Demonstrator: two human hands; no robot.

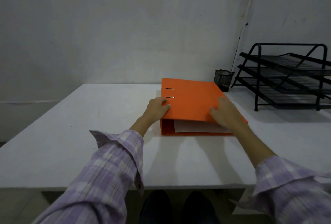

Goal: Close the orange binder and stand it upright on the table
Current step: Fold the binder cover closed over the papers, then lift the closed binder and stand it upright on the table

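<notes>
The orange binder (191, 98) lies flat on the white table (89, 134), its spine to the left and its top cover down over white paper sheets (197, 127) that show at the near edge. My left hand (157, 108) holds the near left corner at the spine, fingers on top of the cover. My right hand (227, 111) rests on the near right part of the cover, fingers spread and curled over its edge.
A black mesh pen cup (223, 80) stands just behind the binder's far right corner. A black three-tier letter tray (286, 76) fills the right back of the table. A grey wall runs behind the table.
</notes>
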